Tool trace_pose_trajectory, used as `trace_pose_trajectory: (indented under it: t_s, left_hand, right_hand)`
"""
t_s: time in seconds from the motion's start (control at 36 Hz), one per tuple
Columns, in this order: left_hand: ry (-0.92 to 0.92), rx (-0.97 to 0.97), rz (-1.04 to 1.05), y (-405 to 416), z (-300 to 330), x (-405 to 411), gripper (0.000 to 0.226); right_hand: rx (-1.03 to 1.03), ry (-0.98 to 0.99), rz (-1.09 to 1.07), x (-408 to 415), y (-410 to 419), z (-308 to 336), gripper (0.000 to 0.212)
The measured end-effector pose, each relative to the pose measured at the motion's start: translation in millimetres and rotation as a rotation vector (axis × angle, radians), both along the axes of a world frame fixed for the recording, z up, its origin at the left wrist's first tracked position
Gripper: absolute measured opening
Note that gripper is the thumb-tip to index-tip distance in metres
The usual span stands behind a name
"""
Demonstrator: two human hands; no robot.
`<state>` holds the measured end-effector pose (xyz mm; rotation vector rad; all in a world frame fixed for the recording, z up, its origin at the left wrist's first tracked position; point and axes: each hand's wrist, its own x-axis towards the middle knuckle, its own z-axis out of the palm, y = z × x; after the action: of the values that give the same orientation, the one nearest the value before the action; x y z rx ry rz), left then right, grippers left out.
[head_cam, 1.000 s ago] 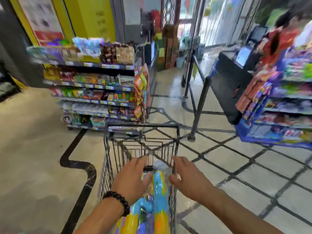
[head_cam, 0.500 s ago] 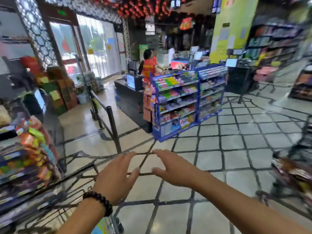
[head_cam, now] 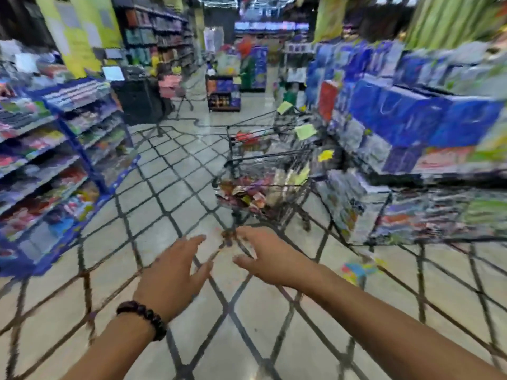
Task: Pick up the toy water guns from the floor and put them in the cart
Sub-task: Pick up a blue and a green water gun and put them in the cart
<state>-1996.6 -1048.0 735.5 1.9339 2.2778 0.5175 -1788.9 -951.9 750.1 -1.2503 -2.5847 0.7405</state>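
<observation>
The picture is smeared by a fast turn. My left hand (head_cam: pixel 175 272), with a dark bead bracelet at the wrist, and my right hand (head_cam: pixel 266 256) reach forward over the tiled floor, fingers spread and holding nothing. On the floor at the right lies a colourful toy water gun (head_cam: pixel 358 271), blurred, in blue, yellow and pink. A wire cart (head_cam: pixel 269 157) stands ahead of my hands with packaged goods inside. The cart that holds the water guns is out of view.
Blue shelving (head_cam: pixel 68 149) with packets lines the left side. A low display of blue boxes (head_cam: pixel 428 124) runs along the right, close to the wire cart. An aisle stretches ahead to a dark stand (head_cam: pixel 223 94) in the distance.
My view has swung right, away from the cart with the water guns and the checkout. Both hands left the guns in the cart and now reach forward with nothing in them.
</observation>
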Motion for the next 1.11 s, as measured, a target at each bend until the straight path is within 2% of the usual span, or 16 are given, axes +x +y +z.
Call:
trace_pose_trajectory:
  t_s: [0.25,0.56,0.86,1.11]
  left_hand:
    - [0.05,-0.066,-0.372,139.7,3.7,166.1,0.059]
    - [0.149,-0.073,-0.642,260.6,17.4,351.1,0.058]
    - [0.193,-0.071,-0.862,321.5,2.3,501.9,0.059]
    - [0.167,-0.061,-1.057,370.3,-33.5,601.3,0.056]
  right_hand:
    - [-0.059,0.037,-0.402,194.8,62.0,-14.6,0.068]
    - [-0.043,0.116,-0.664,382.7,115.4,-15.0,0.065]
    - [-0.031,0.146,-0.987,529.1,100.4,-53.7,0.071]
    - [-0.088,0.12,-1.198,602.8,88.5,-79.6,0.068]
